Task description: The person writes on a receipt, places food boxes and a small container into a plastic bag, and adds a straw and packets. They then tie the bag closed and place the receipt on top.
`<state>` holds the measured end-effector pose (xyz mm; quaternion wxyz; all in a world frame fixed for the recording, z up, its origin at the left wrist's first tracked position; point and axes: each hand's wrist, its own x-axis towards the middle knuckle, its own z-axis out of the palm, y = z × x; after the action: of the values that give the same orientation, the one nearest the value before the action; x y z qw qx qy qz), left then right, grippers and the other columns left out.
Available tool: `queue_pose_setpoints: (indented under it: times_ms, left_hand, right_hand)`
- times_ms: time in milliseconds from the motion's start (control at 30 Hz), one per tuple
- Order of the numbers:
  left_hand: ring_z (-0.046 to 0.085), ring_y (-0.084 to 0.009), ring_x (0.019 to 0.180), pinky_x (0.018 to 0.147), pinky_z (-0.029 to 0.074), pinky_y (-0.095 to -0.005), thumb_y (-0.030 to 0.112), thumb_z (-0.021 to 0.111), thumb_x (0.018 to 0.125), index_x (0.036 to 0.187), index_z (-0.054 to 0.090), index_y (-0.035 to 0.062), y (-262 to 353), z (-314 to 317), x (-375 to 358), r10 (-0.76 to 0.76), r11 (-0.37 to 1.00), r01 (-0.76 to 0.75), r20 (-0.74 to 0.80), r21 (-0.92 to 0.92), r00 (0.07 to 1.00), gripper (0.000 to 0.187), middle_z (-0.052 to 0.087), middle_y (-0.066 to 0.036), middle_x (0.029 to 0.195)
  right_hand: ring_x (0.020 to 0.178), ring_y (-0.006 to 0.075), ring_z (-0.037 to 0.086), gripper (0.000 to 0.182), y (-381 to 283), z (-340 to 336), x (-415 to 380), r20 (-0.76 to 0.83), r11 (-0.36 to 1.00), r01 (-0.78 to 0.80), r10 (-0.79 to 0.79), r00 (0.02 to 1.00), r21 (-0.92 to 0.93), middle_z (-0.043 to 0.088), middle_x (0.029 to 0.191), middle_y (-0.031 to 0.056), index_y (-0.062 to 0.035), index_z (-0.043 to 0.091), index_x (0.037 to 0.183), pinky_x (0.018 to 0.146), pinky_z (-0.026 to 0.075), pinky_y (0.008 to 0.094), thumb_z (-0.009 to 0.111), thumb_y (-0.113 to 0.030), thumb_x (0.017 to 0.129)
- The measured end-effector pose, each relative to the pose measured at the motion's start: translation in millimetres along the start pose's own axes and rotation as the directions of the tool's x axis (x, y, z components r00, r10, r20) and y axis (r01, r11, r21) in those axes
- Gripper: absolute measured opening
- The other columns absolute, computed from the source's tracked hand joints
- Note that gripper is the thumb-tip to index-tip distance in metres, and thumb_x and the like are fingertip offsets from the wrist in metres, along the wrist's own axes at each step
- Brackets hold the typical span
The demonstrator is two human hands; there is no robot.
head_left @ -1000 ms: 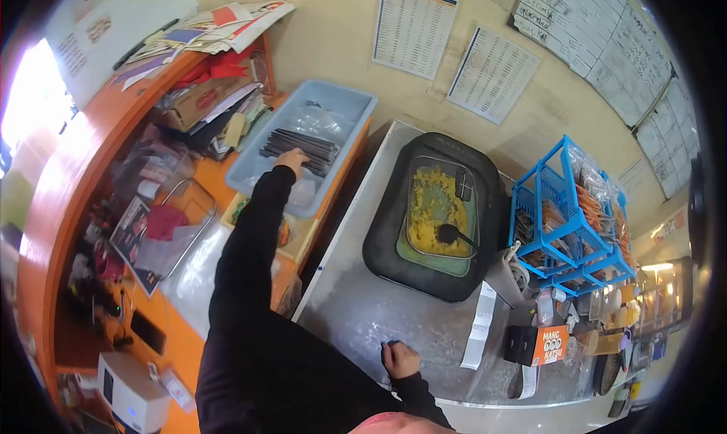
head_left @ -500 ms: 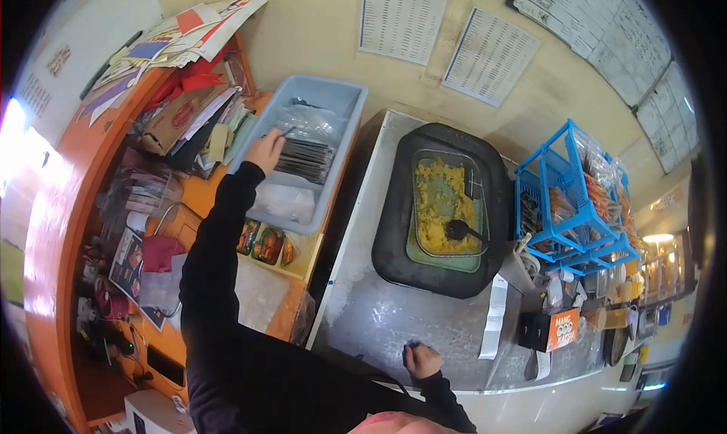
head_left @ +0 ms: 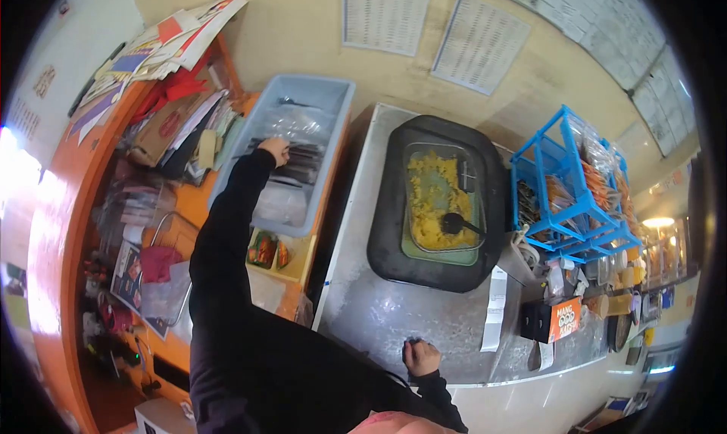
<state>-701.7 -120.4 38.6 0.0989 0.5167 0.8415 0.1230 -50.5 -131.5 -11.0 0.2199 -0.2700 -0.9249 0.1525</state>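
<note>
My left hand (head_left: pixel 276 151) reaches into a light blue plastic bin (head_left: pixel 344 104), its fingers curled at the left end of a stack of thin dark packets (head_left: pixel 303 163). These look like wrapped utensils, though blur hides their exact kind. Clear plastic bags (head_left: pixel 297 120) lie behind the stack, and whitish clear plastic (head_left: pixel 280 205) fills the near end. My right hand (head_left: pixel 422 357) rests closed above the near edge of the metal counter (head_left: pixel 379 313). A small dark spot shows at its fingers; what it holds, if anything, cannot be made out.
On the counter sits a black tray (head_left: pixel 382 260) with a glass dish of yellow food (head_left: pixel 439 233) and a dark spoon (head_left: pixel 454 223). Beyond are a blue rack (head_left: pixel 541 184), a paper strip (head_left: pixel 494 313) and an orange-black box (head_left: pixel 556 320). Orange shelving (head_left: pixel 64 229) stands left.
My left hand has moved slightly nearer and right, onto the dark packets; the thin dark piece at its fingertips is no longer distinct. My right hand stays closed in place. The view has shifted slightly.
</note>
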Motion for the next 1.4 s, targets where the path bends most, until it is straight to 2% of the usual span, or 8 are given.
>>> queue_pose_setpoints:
  times_ms: [267,467,533,800,967,1200,1300,1400]
  left_hand:
    - [0.057,-0.035,0.063,0.058,0.043,-0.041,0.019,0.064,0.064,0.062,0.049,0.0022,29.4,-81.4,-45.3,0.044,0.994,-0.046,-0.02,-0.095,0.999,0.022,0.056,-0.015,0.062]
    - [0.059,-0.0311,0.082,0.07,0.048,-0.0396,0.024,0.07,0.062,0.079,0.06,0.0094,3.4,8.4,-73.2,0.421,0.902,-0.408,-0.087,0.142,0.903,0.024,0.061,-0.012,0.084]
    - [0.057,-0.0322,0.093,0.077,0.047,-0.0403,0.024,0.069,0.067,0.089,0.061,0.0072,39.8,5.4,-83.6,0.188,0.963,-0.201,0.086,0.182,0.978,0.029,0.058,-0.014,0.098]
    - [0.057,-0.0349,0.085,0.071,0.047,-0.0424,0.016,0.068,0.062,0.073,0.062,0.0048,-18.0,58.2,-92.9,0.366,0.831,-0.356,0.062,0.427,0.929,0.017,0.052,-0.018,0.102]
    - [0.059,-0.0358,0.073,0.067,0.046,-0.0441,0.015,0.065,0.062,0.069,0.06,0.0044,50.7,4.9,-95.6,0.213,0.964,-0.184,-0.145,0.191,0.966,0.014,0.059,-0.018,0.077]
    - [0.058,-0.0337,0.062,0.062,0.046,-0.0401,0.016,0.062,0.069,0.072,0.056,-0.0023,79.5,-5.0,-121.6,-0.054,0.959,0.001,0.182,0.283,0.982,0.019,0.058,-0.019,0.066]
    - [0.057,-0.0303,0.062,0.061,0.046,-0.0388,0.007,0.055,0.074,0.085,0.053,-0.0011,144.9,-15.6,-128.0,0.138,0.946,-0.2,-0.243,-0.255,0.96,0.014,0.059,-0.016,0.072]
    - [0.053,-0.0271,0.069,0.072,0.045,-0.0352,0.0,0.046,0.075,0.101,0.047,0.0044,281.6,-5.0,-163.1,0.401,0.809,-0.355,-0.001,-0.469,0.916,0.027,0.051,-0.009,0.076]
  right_hand:
    - [0.044,0.0277,0.049,0.025,2.8,5.7,1.3,-0.007,1.0,-0.011,0.011,1.0,0.011,0.048,0.055,0.0078,-0.0096,0.044,0.062,0.04,0.038,0.0374,0.066,-0.013,0.073]
    - [0.047,0.0285,0.048,0.025,-1.2,-0.1,5.0,-0.005,0.997,-0.072,0.072,0.997,0.026,0.047,0.055,0.0091,-0.0084,0.045,0.06,0.043,0.038,0.0391,0.066,-0.014,0.074]
    - [0.046,0.0273,0.047,0.025,-3.1,-5.1,7.7,-0.022,0.998,-0.056,0.056,0.998,0.015,0.046,0.055,0.0078,-0.0091,0.046,0.06,0.042,0.038,0.0381,0.065,-0.014,0.074]
    - [0.051,0.0253,0.052,0.02,1.3,-5.2,-2.4,-0.048,0.998,0.0,0.003,0.999,0.059,0.048,0.062,0.0079,-0.0079,0.045,0.067,0.048,0.042,0.036,0.06,-0.016,0.078]
    - [0.048,0.0263,0.05,0.021,4.4,-1.9,-6.0,-0.091,0.998,-0.007,0.014,0.996,0.067,0.045,0.058,0.0086,-0.0087,0.045,0.067,0.046,0.041,0.0375,0.059,-0.017,0.08]
    - [0.052,0.0276,0.052,0.02,9.4,5.5,-15.0,-0.101,0.991,-0.009,0.023,0.995,0.136,0.047,0.063,0.01,-0.0077,0.045,0.071,0.048,0.042,0.0391,0.057,-0.019,0.082]
    - [0.051,0.0265,0.051,0.015,-7.2,-13.4,-9.3,-0.125,0.885,-0.182,0.257,0.958,0.428,0.048,0.069,0.0089,-0.0065,0.049,0.084,0.049,0.041,0.0357,0.057,-0.019,0.085]
    - [0.057,0.0187,0.05,0.018,-38.6,-67.2,11.6,0.022,0.571,-0.288,0.427,0.904,0.768,0.05,0.085,0.0074,-0.0056,0.051,0.101,0.054,0.04,0.0279,0.057,-0.014,0.086]
